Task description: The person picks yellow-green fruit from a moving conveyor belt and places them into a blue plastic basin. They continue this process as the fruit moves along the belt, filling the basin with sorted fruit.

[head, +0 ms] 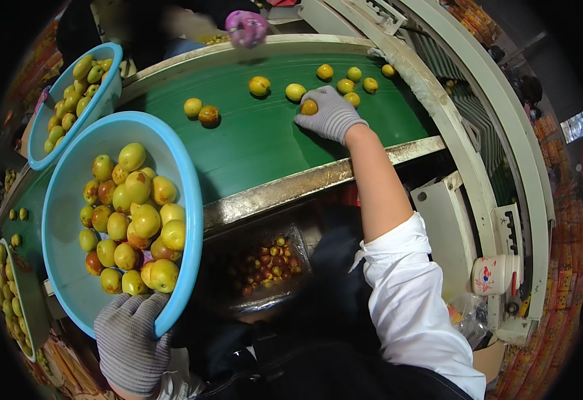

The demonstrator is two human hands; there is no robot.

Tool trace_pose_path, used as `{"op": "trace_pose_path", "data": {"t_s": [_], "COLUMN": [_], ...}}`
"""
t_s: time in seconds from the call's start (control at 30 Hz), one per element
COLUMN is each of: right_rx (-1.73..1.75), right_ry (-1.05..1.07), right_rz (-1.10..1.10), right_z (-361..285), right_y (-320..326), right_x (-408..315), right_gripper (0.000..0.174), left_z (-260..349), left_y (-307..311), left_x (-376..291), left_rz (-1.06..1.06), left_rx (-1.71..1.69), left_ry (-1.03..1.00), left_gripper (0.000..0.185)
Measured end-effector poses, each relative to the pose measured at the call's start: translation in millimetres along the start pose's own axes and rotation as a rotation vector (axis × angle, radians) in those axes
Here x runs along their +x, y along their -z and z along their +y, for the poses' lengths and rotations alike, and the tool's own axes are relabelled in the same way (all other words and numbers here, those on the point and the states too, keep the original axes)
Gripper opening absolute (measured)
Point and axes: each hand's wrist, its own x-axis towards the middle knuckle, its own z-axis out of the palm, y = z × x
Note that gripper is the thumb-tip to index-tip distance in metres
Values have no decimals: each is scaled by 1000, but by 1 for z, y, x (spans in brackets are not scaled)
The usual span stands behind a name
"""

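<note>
My left hand [132, 337], in a grey striped knit glove, grips the near rim of a light-blue plastic basin [66, 155]. Inside the basin lies a heap of green-yellow jujubes [146, 220], some with brown patches. Over a green conveyor belt [241, 150] reaches my right hand [330, 114], gloved the same way. Between its thumb and fingers is a brownish jujube [309, 107]. Just left of those fingers a yellow-green jujube [295, 92] rests on the belt. Several more jujubes [345, 86] lie beyond the hand, and a pair [208, 115] sits nearer the basin.
Across the belt is another person's purple-covered hand [246, 29], blurred. A second blue basin [116, 75] of jujubes stands at upper left. A plastic-lined box [271, 305] of redder fruit sits below the metal belt edge [281, 192]. A curved machine frame [471, 135] rises at right.
</note>
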Motion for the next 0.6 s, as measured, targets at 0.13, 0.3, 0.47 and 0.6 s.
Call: {"op": "trace_pose_path", "data": {"t_s": [0.13,0.3,0.47,0.6], "right_rx": [-38,447,434,343], "right_ry": [52,464,845,782], "right_rz": [-28,666,322,102], "right_z": [-23,-125,-221,-233], "right_y": [-4,26,46,29], "right_x": [-5,-45,-127,-134], "right_gripper": [47,34,53,62], "left_z": [-17,-19,-25,-28], "left_y": [-10,-1,-4,-8], "left_x": [4,-5,-6,-9], "left_rz": [8,-89,-169,-193], "left_rx": [23,24,-2,-24], "left_ry": [-82,-49,-67,-76], "left_gripper": [35,34,21,20]}}
